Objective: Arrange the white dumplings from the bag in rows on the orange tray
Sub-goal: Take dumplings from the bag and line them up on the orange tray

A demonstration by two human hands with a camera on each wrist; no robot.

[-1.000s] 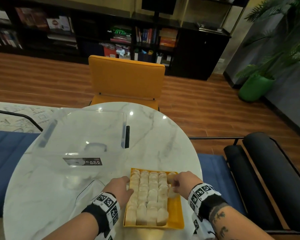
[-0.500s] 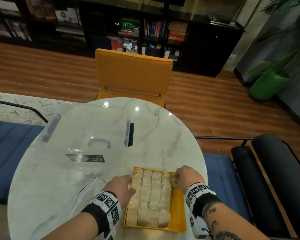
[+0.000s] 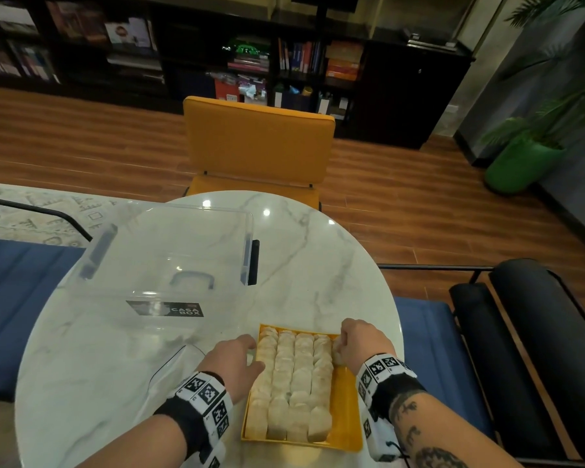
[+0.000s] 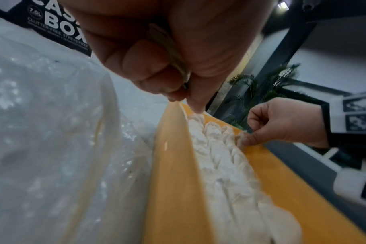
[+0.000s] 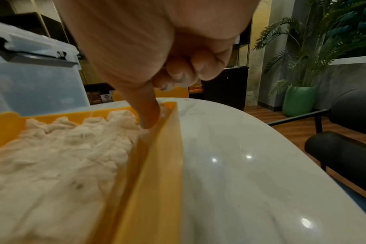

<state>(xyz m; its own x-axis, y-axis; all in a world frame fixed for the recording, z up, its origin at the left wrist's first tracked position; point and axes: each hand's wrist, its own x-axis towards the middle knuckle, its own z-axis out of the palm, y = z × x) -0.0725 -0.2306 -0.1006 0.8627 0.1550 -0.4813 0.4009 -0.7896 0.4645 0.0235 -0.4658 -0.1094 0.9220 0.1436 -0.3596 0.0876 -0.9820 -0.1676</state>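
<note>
Four rows of dumplings (image 3: pixel 293 376) packed in tray (image 3: pixel 347 430), fifth begun at 1 o'clock — right hand (image 3: pixel 360 342) pinching one there. Left hand (image 3: pixel 235 364), fingers curled, steadying 9 o'clock rim. Risk: squeezing tears soft dough — or nudges neighbours.

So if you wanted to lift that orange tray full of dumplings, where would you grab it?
Probably by the two long side walls of the orange tray, one hand from each side. The dumplings fill it almost wall to wall on the left, so only the raised rim is free, and it would need to stay level. The left hand and right hand already flank it.
</note>
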